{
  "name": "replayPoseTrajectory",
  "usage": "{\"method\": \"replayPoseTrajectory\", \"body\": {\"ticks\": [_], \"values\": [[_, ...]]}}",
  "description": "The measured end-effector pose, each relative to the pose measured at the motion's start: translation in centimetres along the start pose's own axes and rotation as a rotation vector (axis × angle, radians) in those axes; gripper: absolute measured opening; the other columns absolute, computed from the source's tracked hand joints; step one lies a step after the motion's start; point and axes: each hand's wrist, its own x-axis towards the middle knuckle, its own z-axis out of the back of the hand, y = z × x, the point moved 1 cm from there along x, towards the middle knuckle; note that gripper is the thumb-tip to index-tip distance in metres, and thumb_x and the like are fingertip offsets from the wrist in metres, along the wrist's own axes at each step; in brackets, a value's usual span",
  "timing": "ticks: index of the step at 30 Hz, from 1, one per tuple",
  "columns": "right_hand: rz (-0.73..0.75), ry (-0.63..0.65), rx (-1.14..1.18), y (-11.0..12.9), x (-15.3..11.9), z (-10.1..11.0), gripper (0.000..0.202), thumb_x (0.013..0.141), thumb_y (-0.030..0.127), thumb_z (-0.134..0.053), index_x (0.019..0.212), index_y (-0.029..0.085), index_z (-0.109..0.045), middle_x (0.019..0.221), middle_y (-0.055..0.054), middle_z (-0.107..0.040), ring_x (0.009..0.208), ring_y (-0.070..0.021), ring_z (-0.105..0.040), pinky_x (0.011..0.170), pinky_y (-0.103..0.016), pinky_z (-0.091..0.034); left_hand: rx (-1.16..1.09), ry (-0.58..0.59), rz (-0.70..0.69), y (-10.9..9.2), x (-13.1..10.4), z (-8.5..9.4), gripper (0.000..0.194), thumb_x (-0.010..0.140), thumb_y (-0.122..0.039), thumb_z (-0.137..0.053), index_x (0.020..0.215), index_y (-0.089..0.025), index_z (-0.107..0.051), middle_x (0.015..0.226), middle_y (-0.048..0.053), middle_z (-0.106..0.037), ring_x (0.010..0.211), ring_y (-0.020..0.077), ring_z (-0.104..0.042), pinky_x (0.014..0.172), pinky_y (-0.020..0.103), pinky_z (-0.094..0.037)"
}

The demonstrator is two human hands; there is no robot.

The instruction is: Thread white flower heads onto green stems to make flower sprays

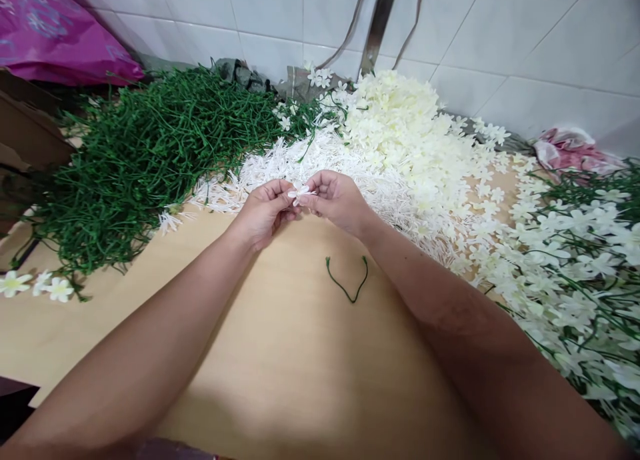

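Between my two hands is a small white artificial flower (299,193), pinched from both sides by the fingertips. My left hand (267,209) is closed on its left side, with thumb and forefinger together. My right hand (334,201) grips it from the right, fingers curled. The flower's underside is hidden by the fingers. Nearer to me, a green V-shaped plastic stem (353,302) with a small bud-like tip at each end lies on the tabletop (280,353). Just beyond my hands spreads a heap of thin white pieces (285,160).
A large pile of green stems (165,133) lies at the left. Cream flower heads (400,127) are heaped at the back, against the tiled wall (270,13). Assembled white flowers on green stems (575,293) cover the right side. A magenta bag (65,40) sits back left.
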Motion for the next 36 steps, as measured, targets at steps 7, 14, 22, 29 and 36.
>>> {"method": "replayPoseTrajectory", "body": {"ticks": [7,14,22,29,36], "values": [[-0.023,0.061,0.023,0.0,0.1,0.8,0.044,0.06,0.041,-0.08,0.083,0.018,-0.05,0.059,0.006,-0.055,0.051,-0.0057,-0.051,0.048,-0.021,-0.042,0.045,0.03,-0.02,-0.1,-0.2,-0.2,0.021,0.068,-0.015,-0.07,0.06,-0.015,-0.05,0.05,-0.003,-0.054,0.045,0.0064,-0.05,0.044,0.016,-0.035],[0.11,0.063,-0.233,1.0,-0.1,0.4,0.025,0.067,0.032,-0.073,0.07,0.018,-0.052,0.066,0.004,-0.056,0.061,-0.0084,-0.055,0.061,-0.025,-0.046,0.136,0.086,-0.007,0.0,0.0,0.0,0.023,0.065,-0.018,-0.073,0.059,-0.015,-0.052,0.052,-0.002,-0.055,0.047,0.0073,-0.052,0.044,0.017,-0.038],[0.128,0.085,-0.222,1.6,-0.1,1.3,0.026,0.067,0.034,-0.073,0.069,0.017,-0.054,0.067,0.002,-0.054,0.062,-0.0081,-0.049,0.059,-0.024,-0.043,0.086,0.099,0.007,-0.1,-0.2,-0.3,0.022,0.064,-0.016,-0.071,0.057,-0.015,-0.05,0.048,-0.002,-0.053,0.045,0.0067,-0.048,0.042,0.016,-0.032],[0.002,0.103,-0.185,0.6,-0.1,0.9,0.04,0.054,0.024,-0.08,0.081,0.017,-0.051,0.068,0.003,-0.057,0.062,-0.0095,-0.056,0.057,-0.023,-0.046,0.075,0.058,0.035,0.0,-0.2,-0.1,0.019,0.069,-0.017,-0.068,0.06,-0.014,-0.051,0.049,-0.001,-0.053,0.043,0.0073,-0.049,0.042,0.017,-0.037],[-0.019,-0.038,-0.154,0.5,0.1,0.3,0.027,0.062,0.021,-0.078,0.07,0.016,-0.052,0.061,0.005,-0.055,0.053,-0.0054,-0.051,0.054,-0.021,-0.043,0.104,0.024,0.034,0.1,-0.4,-0.2,0.014,0.07,-0.013,-0.064,0.063,-0.014,-0.051,0.051,-0.002,-0.053,0.045,0.0074,-0.051,0.042,0.017,-0.037]]}}
